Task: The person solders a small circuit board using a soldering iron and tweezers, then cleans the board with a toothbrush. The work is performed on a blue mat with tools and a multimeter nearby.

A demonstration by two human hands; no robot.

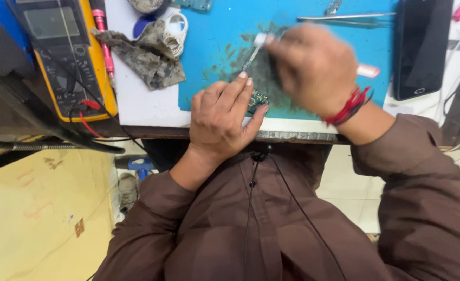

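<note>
Two hands are over the blue mat (224, 31) on the table (141, 104). Left hand (222, 117) lies curled, fingertips pressing a small green circuit board (258, 99) down near the mat's front edge. Right hand (313, 67), blurred, pinches a thin brush (253, 52) whose tip points at the board. A yellow multimeter (63, 47) and grey rag (146, 54) sit to the left, a dark phone (422, 47) to the right

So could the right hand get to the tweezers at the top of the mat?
Probably yes: the right hand holds a small tool, but the tweezers lie just beyond it on the blue mat, with nothing between.
</note>
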